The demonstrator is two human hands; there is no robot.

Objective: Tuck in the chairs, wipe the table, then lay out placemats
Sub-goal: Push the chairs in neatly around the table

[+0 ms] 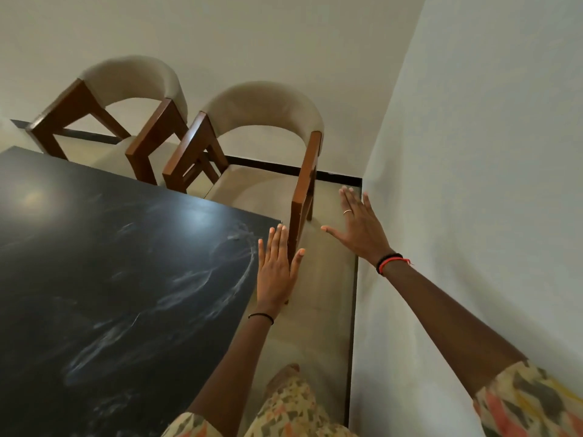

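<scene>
A black table (110,263) with pale smears fills the left of the view. Two chairs with cream curved backs and brown wooden arms stand along its far side: the nearer chair (262,121) at the table's right corner, the other chair (132,80) further left. My left hand (276,266) is flat with straight fingers beside the nearer chair's right wooden arm (304,190), above the table's corner. My right hand (359,228) hovers spread, fingers straight, over the floor to the right of that chair. Neither hand holds anything.
A white wall (473,184) runs close along the right, leaving a narrow strip of beige floor (328,294) between it and the table. Another wall with a dark skirting (334,176) stands behind the chairs.
</scene>
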